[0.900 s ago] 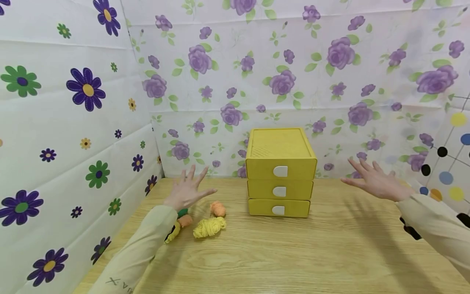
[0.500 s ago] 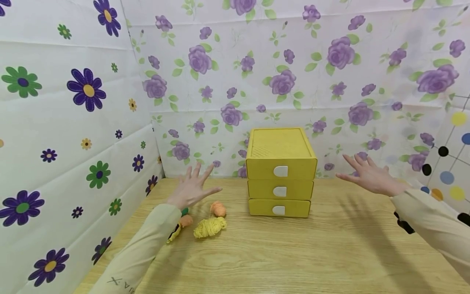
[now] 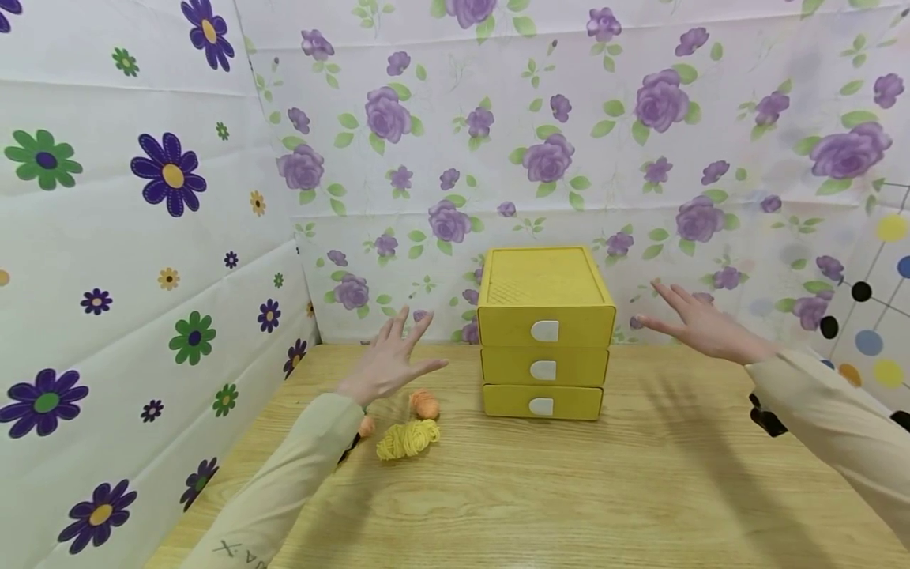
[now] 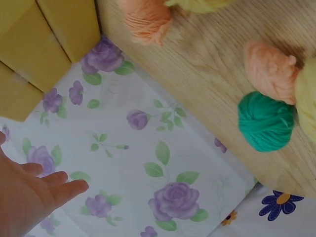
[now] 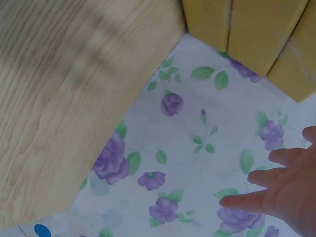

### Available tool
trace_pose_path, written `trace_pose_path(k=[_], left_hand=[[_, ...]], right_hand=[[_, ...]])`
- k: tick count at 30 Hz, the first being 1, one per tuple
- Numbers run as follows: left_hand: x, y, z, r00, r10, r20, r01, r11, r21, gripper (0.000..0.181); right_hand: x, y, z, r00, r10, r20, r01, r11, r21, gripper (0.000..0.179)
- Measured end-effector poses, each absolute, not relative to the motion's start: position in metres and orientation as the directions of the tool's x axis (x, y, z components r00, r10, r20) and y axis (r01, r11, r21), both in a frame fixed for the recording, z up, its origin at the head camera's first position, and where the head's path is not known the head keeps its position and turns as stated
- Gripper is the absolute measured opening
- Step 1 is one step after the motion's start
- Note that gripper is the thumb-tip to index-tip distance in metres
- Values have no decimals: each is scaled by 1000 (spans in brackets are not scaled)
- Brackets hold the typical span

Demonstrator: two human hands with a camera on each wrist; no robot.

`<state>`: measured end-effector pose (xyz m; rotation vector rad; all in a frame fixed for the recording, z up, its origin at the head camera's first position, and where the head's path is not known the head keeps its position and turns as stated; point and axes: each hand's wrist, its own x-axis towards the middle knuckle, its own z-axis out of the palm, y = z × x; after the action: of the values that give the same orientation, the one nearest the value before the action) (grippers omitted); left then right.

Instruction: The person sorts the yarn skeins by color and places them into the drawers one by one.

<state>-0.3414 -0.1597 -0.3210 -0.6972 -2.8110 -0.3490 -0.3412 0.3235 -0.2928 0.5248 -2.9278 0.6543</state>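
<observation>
My left hand [image 3: 387, 363] hovers above the table's left side with fingers spread, holding nothing. Below it lie an orange yarn ball [image 3: 424, 405] and a yellow yarn skein [image 3: 408, 439]. In the left wrist view, a green yarn ball [image 4: 265, 121] sits against a peach yarn ball [image 4: 270, 71], beside more yellow yarn [image 4: 307, 98]; the head view has these mostly behind my sleeve. A yellow drawer unit [image 3: 546, 325] with three closed drawers and white pulls stands at the back. To its right, my right hand [image 3: 707, 324] is raised, fingers extended, touching nothing.
The wooden table [image 3: 540, 490] reaches back to a rose-printed cloth [image 3: 398, 182]. Another flowered cloth [image 3: 142, 237] borders the left side, and a dotted cloth [image 3: 874, 316] the right. A black object [image 3: 766, 417] shows under the right sleeve.
Both hands have moved inward and slightly up, toward the drawer unit. The left sleeve now covers more of the yarn behind it. The drawers and yarn have stayed put.
</observation>
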Motion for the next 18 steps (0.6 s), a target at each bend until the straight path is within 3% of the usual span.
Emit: trace_pose_path(k=[18], left_hand=[[-330, -133, -305, -745, 522, 416, 625, 763, 163, 81]], right_hand=[[-342, 299, -273, -915, -343, 214, -399, 681, -614, 67]])
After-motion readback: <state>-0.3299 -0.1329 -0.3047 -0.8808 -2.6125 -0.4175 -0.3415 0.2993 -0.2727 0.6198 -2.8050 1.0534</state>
